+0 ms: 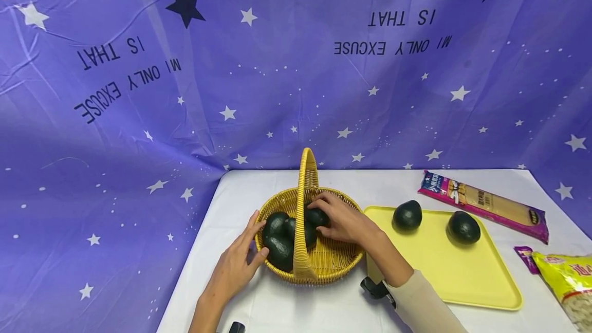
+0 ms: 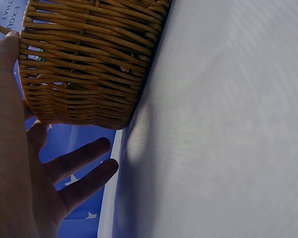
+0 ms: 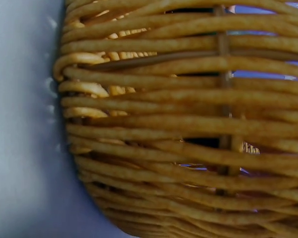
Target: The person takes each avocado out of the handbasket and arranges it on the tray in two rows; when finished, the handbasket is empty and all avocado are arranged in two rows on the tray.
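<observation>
A yellow wicker basket (image 1: 335,261) with a tall arched handle stands on the white table, several dark green avocados (image 1: 279,253) lying in its left half. My right hand (image 1: 342,218) reaches over the right rim and grips an avocado (image 1: 317,217) inside, beside the handle, thumb and fingers around it. At the left rim, my left hand (image 1: 235,266) touches the basket with its thumb and fingertips, the fingers spread and mostly straight. The left wrist view shows this hand (image 2: 35,163) along the woven wall (image 2: 89,64). Only the basket's side (image 3: 188,119) fills the right wrist view.
Right of the basket lies a yellow tray (image 1: 462,276) bearing two avocados (image 1: 407,216). Behind it is a long pack of noodles (image 1: 485,204). A yellow bag (image 1: 566,281) and a small purple packet (image 1: 526,259) lie at the far right. A purple star-printed cloth (image 1: 296,91) hangs behind the table.
</observation>
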`<action>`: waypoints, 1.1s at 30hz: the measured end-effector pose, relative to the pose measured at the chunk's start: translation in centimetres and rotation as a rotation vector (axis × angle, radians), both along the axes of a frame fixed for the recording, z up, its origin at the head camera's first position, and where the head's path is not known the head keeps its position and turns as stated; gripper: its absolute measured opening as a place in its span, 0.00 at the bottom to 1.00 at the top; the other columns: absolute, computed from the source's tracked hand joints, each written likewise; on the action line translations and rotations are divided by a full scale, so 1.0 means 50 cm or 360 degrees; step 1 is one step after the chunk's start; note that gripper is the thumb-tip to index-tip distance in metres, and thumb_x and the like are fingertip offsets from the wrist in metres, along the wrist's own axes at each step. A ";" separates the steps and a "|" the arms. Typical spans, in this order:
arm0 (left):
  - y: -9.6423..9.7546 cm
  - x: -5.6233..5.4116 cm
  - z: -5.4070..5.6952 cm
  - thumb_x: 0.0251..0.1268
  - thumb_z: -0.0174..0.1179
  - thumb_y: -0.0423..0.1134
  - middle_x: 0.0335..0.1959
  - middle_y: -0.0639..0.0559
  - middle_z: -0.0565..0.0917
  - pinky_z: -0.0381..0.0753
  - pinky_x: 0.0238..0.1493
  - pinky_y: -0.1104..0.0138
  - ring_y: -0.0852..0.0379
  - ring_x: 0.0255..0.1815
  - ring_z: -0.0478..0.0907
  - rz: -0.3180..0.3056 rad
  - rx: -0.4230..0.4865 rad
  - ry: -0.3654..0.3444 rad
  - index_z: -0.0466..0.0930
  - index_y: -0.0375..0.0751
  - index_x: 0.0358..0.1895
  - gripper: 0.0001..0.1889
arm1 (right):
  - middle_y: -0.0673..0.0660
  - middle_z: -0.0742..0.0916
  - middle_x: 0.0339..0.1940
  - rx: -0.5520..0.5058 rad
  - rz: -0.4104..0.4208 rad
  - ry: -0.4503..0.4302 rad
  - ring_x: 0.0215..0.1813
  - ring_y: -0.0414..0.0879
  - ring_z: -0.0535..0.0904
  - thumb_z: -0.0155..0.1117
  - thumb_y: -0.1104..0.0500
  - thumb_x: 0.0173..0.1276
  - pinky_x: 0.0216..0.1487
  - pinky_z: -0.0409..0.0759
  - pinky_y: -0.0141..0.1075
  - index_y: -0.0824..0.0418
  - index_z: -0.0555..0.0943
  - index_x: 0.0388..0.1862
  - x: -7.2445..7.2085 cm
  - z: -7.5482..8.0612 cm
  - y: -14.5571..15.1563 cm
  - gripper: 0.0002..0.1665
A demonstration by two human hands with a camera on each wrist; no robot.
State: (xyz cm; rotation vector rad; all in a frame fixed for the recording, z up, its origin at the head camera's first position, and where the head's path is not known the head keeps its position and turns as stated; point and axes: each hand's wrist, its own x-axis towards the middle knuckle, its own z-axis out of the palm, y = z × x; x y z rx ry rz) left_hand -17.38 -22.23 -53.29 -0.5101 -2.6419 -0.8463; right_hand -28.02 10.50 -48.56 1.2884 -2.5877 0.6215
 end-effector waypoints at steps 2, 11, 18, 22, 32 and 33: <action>0.001 0.000 0.001 0.79 0.63 0.53 0.88 0.60 0.58 0.77 0.40 0.65 0.63 0.40 0.76 0.0005 -0.0007 0.0002 0.66 0.56 0.84 0.34 | 0.61 0.80 0.65 0.0005 -0.0012 -0.0004 0.63 0.54 0.81 0.81 0.57 0.65 0.63 0.84 0.48 0.59 0.80 0.67 0.001 0.002 0.002 0.33; 0.002 0.002 0.000 0.78 0.64 0.52 0.88 0.60 0.58 0.75 0.38 0.67 0.62 0.39 0.76 -0.0008 0.0012 -0.0005 0.67 0.55 0.84 0.34 | 0.61 0.80 0.65 0.0015 -0.0029 0.0022 0.63 0.54 0.80 0.80 0.56 0.66 0.63 0.84 0.47 0.58 0.80 0.68 0.007 0.005 0.009 0.33; 0.000 -0.001 -0.001 0.79 0.63 0.51 0.88 0.60 0.59 0.76 0.38 0.67 0.67 0.39 0.75 -0.0012 0.0008 0.0013 0.66 0.55 0.84 0.35 | 0.60 0.81 0.63 -0.0043 0.0005 0.0096 0.62 0.53 0.80 0.82 0.57 0.64 0.63 0.83 0.47 0.59 0.81 0.66 0.011 0.011 0.015 0.33; -0.001 -0.002 -0.002 0.79 0.63 0.51 0.88 0.58 0.60 0.77 0.39 0.66 0.70 0.39 0.73 -0.0014 0.0007 0.0026 0.66 0.55 0.84 0.35 | 0.60 0.81 0.63 -0.0080 0.0021 0.0120 0.63 0.53 0.80 0.83 0.58 0.62 0.65 0.82 0.47 0.58 0.81 0.66 0.014 0.013 0.018 0.33; 0.002 -0.001 -0.001 0.79 0.63 0.51 0.89 0.58 0.58 0.80 0.44 0.61 0.69 0.43 0.74 -0.0001 -0.0013 0.0012 0.65 0.56 0.84 0.35 | 0.58 0.80 0.64 -0.0132 0.0003 0.0130 0.65 0.52 0.79 0.82 0.58 0.63 0.65 0.82 0.47 0.57 0.81 0.67 0.027 0.019 0.023 0.33; 0.002 0.000 -0.001 0.79 0.63 0.51 0.89 0.57 0.58 0.80 0.45 0.60 0.69 0.43 0.74 0.0001 -0.0020 0.0012 0.65 0.56 0.85 0.35 | 0.59 0.80 0.64 -0.0138 -0.0002 0.0129 0.65 0.53 0.79 0.82 0.58 0.62 0.65 0.82 0.47 0.57 0.81 0.67 0.028 0.019 0.024 0.33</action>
